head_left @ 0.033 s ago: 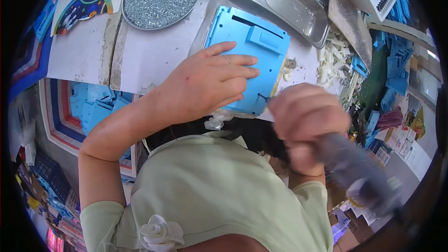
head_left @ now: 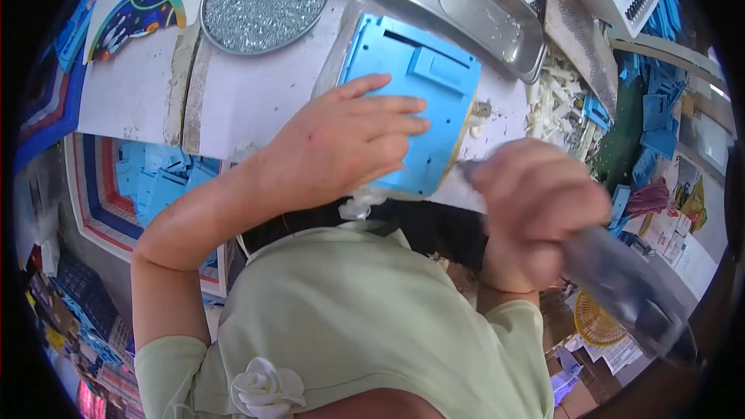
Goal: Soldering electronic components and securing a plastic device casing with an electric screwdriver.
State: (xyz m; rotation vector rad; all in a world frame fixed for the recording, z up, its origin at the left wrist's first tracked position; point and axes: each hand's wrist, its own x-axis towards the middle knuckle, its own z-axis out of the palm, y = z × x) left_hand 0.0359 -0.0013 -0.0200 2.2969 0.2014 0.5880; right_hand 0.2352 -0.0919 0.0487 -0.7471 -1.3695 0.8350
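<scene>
A light-blue plastic panel (head_left: pixel 442 112) lies on the white table, with a long slot, a raised block and several small holes. My left hand (head_left: pixel 353 136) rests flat on its left part, fingers spread. My right hand (head_left: pixel 543 202), smeared by motion, is wrapped round a dark power screwdriver (head_left: pixel 632 291). The screwdriver's tip end shows just right of the panel's near right corner, apart from it. Beneath the panel, a yellowish edge peeks out on the right side.
Beyond my left hand stands a round metal tray (head_left: pixel 329 0) heaped with screws. A steel compartment tray (head_left: pixel 485 12) lies behind the panel. White plastic pieces (head_left: pixel 555 97) are piled at the right. A bin (head_left: pixel 97 209) at the left holds more blue parts.
My right hand has drawn the screwdriver back to the right, and its tip has left the hole near the panel's near right corner. My left hand stays on the panel.
</scene>
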